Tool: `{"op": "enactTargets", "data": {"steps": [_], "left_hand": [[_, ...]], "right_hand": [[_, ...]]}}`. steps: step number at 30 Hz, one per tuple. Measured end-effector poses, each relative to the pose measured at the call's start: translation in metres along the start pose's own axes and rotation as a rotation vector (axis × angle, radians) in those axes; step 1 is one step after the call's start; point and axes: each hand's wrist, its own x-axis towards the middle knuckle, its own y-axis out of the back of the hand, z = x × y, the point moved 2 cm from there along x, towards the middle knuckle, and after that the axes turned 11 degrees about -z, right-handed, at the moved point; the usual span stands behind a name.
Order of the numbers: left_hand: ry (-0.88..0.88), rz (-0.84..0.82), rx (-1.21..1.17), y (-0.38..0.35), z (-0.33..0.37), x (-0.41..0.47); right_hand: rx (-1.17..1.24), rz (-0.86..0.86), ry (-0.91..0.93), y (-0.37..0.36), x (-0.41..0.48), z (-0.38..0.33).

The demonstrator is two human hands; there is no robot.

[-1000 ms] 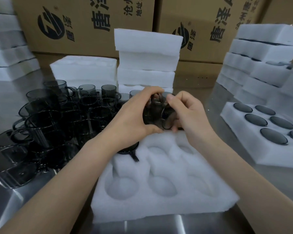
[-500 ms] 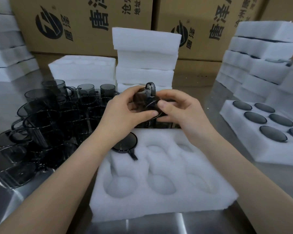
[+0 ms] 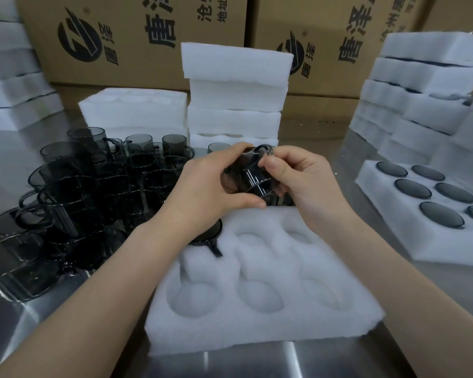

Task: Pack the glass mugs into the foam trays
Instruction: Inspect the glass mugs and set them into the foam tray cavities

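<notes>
Fingers curl round the glass mug: I see my left hand and right hand both clamped on it, above the 12 o'clock edge of the foam tray (a second mug sits in its 10 o'clock pocket).

Reads 唐泽 in large black characters on the left cardboard box, beside a round logo and smaller 地址. Repeats 唐泽 on the right cardboard box, with 沧州 partly cut off.
</notes>
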Motion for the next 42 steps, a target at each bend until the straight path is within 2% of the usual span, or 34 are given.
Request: {"op": "enactTargets", "data": {"steps": [5, 8, 11, 13, 15, 18, 21, 27, 30, 35, 39, 42], "left_hand": [[-0.038, -0.035, 0.153, -0.002, 0.003, 0.000], [-0.052, -0.061, 0.268, -0.003, 0.003, -0.001], [-0.137, -0.020, 0.355, -0.004, 0.005, -0.002], [-0.167, 0.005, 0.372, -0.004, 0.006, -0.002], [-0.189, 0.022, 0.351, -0.004, 0.005, -0.001], [-0.206, 0.089, 0.308, -0.004, 0.003, -0.001], [-0.131, 0.184, 0.191, 0.001, -0.001, -0.001], [-0.004, 0.169, -0.145, 0.005, -0.006, -0.001], [0.032, 0.151, -0.286, 0.004, -0.009, -0.001], [-0.011, 0.205, -0.412, 0.008, -0.010, -0.002], [-0.026, 0.099, -0.357, 0.003, -0.009, -0.001], [-0.032, 0.028, -0.242, 0.002, -0.004, -0.001]], "right_hand": [[0.047, -0.027, -0.067, -0.001, 0.000, -0.004], [0.096, -0.001, -0.173, -0.003, 0.001, -0.006], [0.094, -0.004, -0.283, -0.004, -0.001, -0.006], [0.061, 0.001, -0.288, -0.004, -0.002, -0.006], [0.034, -0.012, -0.260, -0.006, -0.003, -0.007], [0.154, -0.082, -0.219, -0.011, -0.006, -0.008], [0.233, -0.193, -0.173, -0.014, -0.007, -0.008], [0.139, -0.332, -0.076, -0.011, -0.010, -0.007], [0.098, -0.292, -0.029, -0.010, -0.009, -0.006], [0.084, -0.041, -0.039, -0.002, -0.007, -0.005], [0.090, -0.115, -0.023, -0.004, -0.008, -0.007], [-0.006, -0.106, 0.020, -0.005, -0.009, -0.010]]}}
